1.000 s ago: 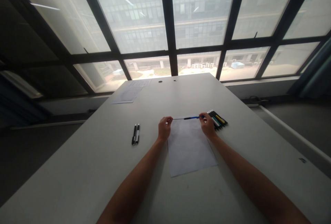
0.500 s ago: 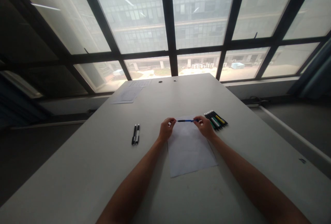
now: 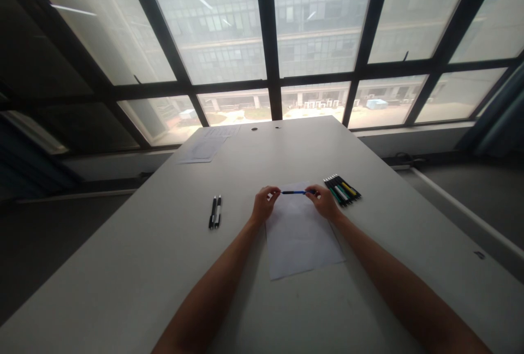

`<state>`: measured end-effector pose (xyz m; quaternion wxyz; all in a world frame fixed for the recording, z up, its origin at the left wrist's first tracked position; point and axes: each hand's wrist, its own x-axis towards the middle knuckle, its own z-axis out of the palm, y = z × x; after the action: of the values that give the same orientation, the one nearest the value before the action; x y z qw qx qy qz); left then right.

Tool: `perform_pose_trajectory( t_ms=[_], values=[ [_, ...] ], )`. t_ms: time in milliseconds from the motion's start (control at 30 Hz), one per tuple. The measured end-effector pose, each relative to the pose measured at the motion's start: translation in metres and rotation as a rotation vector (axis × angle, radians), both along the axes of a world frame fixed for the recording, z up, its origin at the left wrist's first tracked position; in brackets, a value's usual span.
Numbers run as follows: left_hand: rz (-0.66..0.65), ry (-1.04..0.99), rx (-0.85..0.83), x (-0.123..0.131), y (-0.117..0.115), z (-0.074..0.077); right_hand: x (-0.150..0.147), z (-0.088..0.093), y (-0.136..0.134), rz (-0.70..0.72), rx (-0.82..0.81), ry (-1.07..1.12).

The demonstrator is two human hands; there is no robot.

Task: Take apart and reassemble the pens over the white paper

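Note:
A blue pen with a black grip (image 3: 293, 192) is held level between my two hands, above the far part of a white sheet of paper (image 3: 303, 239). My left hand (image 3: 265, 203) pinches its left end with the fingertips. At its right end, the fingers of my right hand (image 3: 323, 200) are closed on the blue barrel. Just right of my right hand lies a row of several pens (image 3: 343, 190), mostly black, with yellow, white and green parts. Two pens (image 3: 215, 213) lie side by side left of my left hand.
All of this is on a long white table (image 3: 164, 245). Printed sheets (image 3: 202, 149) lie at its far left, and two small round dark fittings (image 3: 254, 129) sit near the far edge. A small dark mark (image 3: 478, 255) shows at the right edge. Windows stand beyond.

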<state>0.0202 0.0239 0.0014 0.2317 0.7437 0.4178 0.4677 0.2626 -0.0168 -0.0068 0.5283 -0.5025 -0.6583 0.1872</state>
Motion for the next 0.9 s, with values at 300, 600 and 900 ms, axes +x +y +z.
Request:
perform_pose_trajectory(
  t_ms=[300,600,900],
  values=[
    [-0.012,0.01,-0.023,-0.0003,-0.0007,0.0018,0.0002,-0.0065,0.0035,0.009,-0.021,0.003],
    [0.006,-0.03,-0.061,-0.0009,-0.0022,0.0031,-0.0019,-0.0028,-0.0007,0.043,-0.005,-0.054],
    [-0.03,-0.054,-0.073,-0.0004,-0.0035,0.0044,-0.004,0.0005,-0.0041,0.055,0.048,-0.173]
  ],
)
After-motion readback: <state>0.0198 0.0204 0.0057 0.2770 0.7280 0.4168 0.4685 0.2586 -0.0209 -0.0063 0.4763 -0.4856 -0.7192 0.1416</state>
